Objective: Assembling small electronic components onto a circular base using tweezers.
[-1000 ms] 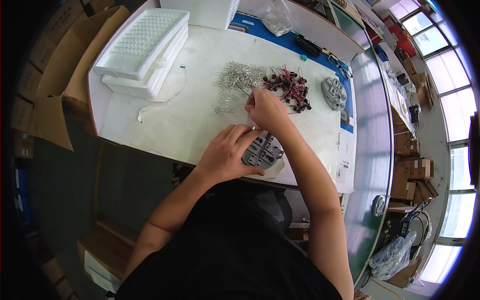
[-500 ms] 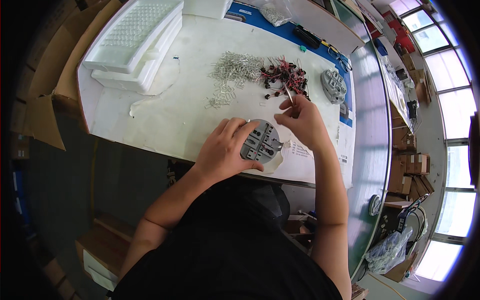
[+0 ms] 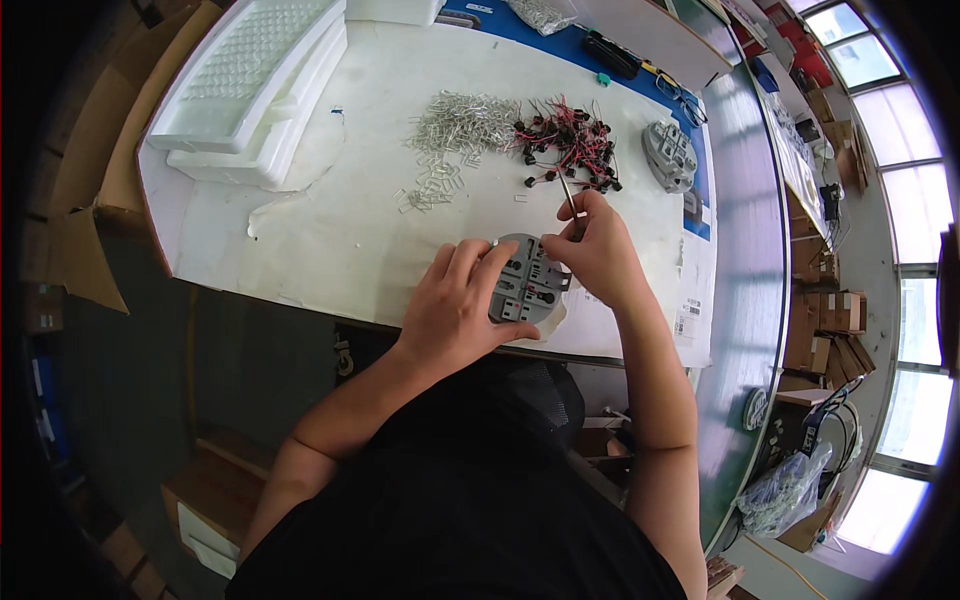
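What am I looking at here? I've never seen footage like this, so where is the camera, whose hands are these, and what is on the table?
The camera sits on a person's head and looks down, so the edges bend. The left hand steadies a round grey fixture at the near edge of the white table. The right hand holds thin tweezers over it. Farther back lie a pile of small clear parts, a heap of red-and-black wired parts, a second grey fixture and stacked white foam trays.

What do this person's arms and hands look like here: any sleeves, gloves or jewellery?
Both forearms are bare to above the elbow. The left hand and right hand are ungloved, with no visible rings or watch. A black top covers the torso.
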The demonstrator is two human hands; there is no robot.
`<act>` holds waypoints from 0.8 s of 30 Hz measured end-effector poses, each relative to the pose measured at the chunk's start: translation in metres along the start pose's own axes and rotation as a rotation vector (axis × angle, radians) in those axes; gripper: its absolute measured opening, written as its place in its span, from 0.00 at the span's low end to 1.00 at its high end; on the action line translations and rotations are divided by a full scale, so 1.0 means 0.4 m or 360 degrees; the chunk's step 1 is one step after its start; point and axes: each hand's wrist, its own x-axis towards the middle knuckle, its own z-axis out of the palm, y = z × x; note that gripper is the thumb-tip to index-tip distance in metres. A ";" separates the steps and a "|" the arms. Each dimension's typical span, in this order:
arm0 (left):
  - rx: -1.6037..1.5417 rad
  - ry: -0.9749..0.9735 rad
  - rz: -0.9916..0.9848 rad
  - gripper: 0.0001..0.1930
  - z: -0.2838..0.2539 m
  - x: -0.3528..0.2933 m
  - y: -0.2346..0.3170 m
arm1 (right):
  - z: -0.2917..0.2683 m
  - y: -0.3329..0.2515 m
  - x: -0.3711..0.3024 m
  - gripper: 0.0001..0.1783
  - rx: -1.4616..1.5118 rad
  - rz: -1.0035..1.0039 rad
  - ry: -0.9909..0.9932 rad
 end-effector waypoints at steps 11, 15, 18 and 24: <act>0.0030 0.0001 -0.0040 0.51 0.012 -0.009 0.008 | 0.047 -0.003 -0.026 0.18 -0.0213 -0.0235 0.0335; 0.0031 0.0004 -0.0016 0.51 0.004 -0.007 0.005 | -0.001 -0.029 -0.023 0.16 -0.0208 0.0065 0.0029; 0.0024 0.0013 0.0024 0.51 -0.001 -0.003 0.004 | -0.039 -0.023 -0.025 0.15 -0.0070 0.0077 0.0045; 0.0023 -0.0018 0.0023 0.53 0.004 0.003 -0.001 | -0.019 0.028 -0.008 0.15 -0.0095 0.0025 -0.0173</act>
